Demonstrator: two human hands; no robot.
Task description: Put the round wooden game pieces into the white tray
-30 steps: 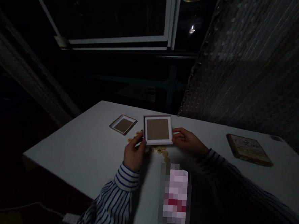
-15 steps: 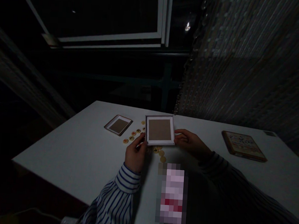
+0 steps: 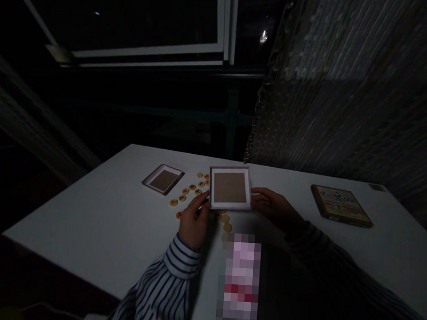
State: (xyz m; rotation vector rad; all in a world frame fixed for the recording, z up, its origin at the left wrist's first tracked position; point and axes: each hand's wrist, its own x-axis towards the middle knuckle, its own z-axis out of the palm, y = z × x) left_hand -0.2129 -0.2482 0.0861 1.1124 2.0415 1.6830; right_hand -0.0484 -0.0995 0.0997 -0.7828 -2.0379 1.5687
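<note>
A shallow square box (image 3: pixel 230 188) with white walls and a brown cardboard floor is held a little above a white table (image 3: pixel 104 221). My left hand (image 3: pixel 192 221) pinches its left edge. My right hand (image 3: pixel 273 208) grips its right edge. Several small round yellow game pieces (image 3: pixel 188 191) lie scattered on the table to the left of the box and under it, some with dark marks on them.
A second, smaller box half (image 3: pixel 162 179) lies to the left of the pieces. A brown printed board (image 3: pixel 341 204) lies at the right of the table. A dark window frame (image 3: pixel 147 54) and a beaded curtain (image 3: pixel 348 81) stand behind. The room is dim.
The box has moved to the right in both hands, and more of the yellow pieces on the table now show at its left.
</note>
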